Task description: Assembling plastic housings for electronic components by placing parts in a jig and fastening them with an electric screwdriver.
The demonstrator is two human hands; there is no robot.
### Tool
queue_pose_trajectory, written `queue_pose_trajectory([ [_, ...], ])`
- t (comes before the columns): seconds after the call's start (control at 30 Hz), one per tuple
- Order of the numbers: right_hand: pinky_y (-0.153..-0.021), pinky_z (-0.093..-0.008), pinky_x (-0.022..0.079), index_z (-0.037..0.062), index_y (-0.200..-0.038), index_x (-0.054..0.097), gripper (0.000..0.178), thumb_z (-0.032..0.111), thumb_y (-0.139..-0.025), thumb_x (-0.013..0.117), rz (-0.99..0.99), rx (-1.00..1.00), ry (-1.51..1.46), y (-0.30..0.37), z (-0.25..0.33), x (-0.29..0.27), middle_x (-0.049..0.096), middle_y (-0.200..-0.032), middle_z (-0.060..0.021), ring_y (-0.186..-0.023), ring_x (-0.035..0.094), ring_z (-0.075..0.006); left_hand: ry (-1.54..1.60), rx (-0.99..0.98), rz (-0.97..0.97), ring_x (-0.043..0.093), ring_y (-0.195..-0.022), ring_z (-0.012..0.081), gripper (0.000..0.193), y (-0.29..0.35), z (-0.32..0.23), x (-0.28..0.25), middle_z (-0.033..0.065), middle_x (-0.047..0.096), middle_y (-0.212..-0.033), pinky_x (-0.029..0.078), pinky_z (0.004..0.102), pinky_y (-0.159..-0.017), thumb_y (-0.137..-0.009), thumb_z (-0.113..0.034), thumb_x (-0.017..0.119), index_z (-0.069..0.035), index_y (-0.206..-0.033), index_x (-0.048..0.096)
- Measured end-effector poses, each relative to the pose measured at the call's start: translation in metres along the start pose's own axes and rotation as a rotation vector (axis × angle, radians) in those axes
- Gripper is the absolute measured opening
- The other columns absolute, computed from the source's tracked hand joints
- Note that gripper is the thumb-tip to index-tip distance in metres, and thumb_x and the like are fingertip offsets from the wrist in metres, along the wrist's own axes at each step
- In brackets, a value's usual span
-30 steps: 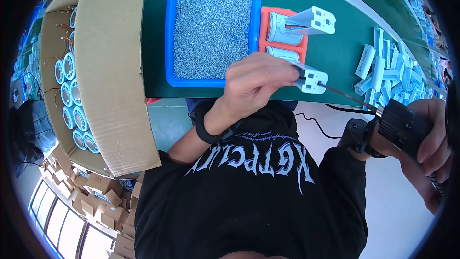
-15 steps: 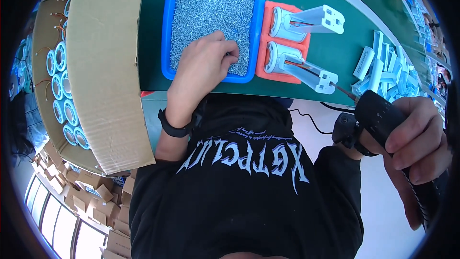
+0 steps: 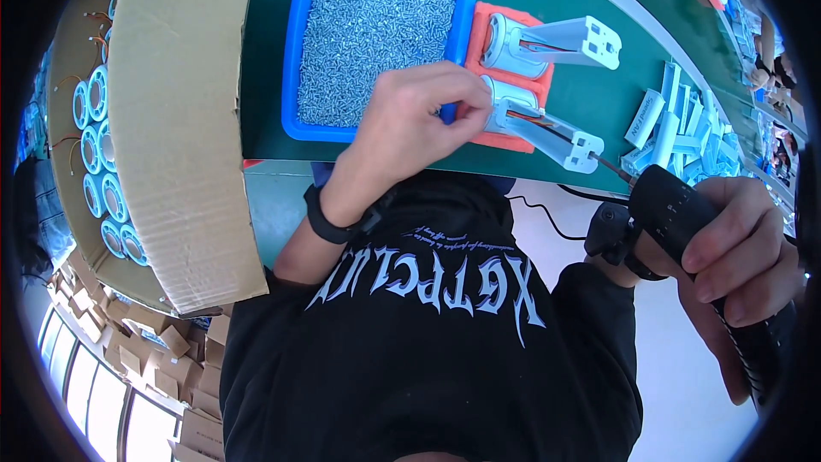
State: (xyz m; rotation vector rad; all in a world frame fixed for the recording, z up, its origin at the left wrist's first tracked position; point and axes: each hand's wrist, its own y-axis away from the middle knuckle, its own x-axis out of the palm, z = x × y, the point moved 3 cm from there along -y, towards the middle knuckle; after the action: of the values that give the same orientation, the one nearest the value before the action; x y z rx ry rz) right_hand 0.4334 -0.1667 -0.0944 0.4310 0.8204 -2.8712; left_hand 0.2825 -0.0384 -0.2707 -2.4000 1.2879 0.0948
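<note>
My left hand [image 3: 423, 120] is closed in a pinch at the near white fan-like part [image 3: 560, 144], its fingertips by the round end; whatever they hold is too small or hidden to make out. My right hand [image 3: 744, 252] grips a black electric screwdriver [image 3: 671, 205]. Its long thin bit runs in through the square end of that part and along its inside. A second such part [image 3: 517, 45] lies just beyond, its round end also seated in the orange foam block [image 3: 510, 143]. Left of the foam, a blue tray [image 3: 296, 51] holds a heap of small silver screws [image 3: 376, 26].
A tall cardboard box [image 3: 184, 137] with several round white-rimmed motors [image 3: 98, 94] and wires stands at the left. Several loose white plastic covers [image 3: 663, 141] are piled on the green table [image 3: 590, 85] at the right. A black cable [image 3: 556, 221] hangs below the table edge.
My left hand has moved right, from the screws in the blue tray to the round end of the near white part. My right hand holds the screwdriver nearly still.
</note>
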Motion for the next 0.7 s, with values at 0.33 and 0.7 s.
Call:
queue_pose_trajectory([
  [0.33, -0.049, -0.0204, 0.054, 0.0104, -0.07, 0.053, 0.049, 0.053, -0.072, 0.076, -0.163, -0.201, -0.124, 0.014, -0.013, -0.003, 0.058, -0.074, 0.0005, -0.056, 0.063, -0.011, 0.121, -0.014, 0.054, 0.066, -0.083, 0.024, 0.012, 0.004, 0.004, 0.024, 0.0076, 0.068, -0.081, 0.052, 0.032, -0.071, -0.07, 0.004, 0.071, -0.003, -0.079, 0.065],
  [0.7, -0.055, -0.0253, 0.059, 0.0045, -0.071, 0.054, 0.023, 0.009, -0.077, 0.075, -0.292, -0.32, -0.233, 0.025, 0.011, -0.013, 0.06, -0.078, -0.0041, -0.061, 0.064, -0.0144, 0.131, -0.013, -0.039, 0.067, -0.083, 0.0253, 0.013, 0.01, 0.003, 0.025, 0.0098, 0.069, -0.085, 0.053, 0.033, -0.073, -0.074, 0.005, 0.068, -0.003, -0.084, 0.068],
])
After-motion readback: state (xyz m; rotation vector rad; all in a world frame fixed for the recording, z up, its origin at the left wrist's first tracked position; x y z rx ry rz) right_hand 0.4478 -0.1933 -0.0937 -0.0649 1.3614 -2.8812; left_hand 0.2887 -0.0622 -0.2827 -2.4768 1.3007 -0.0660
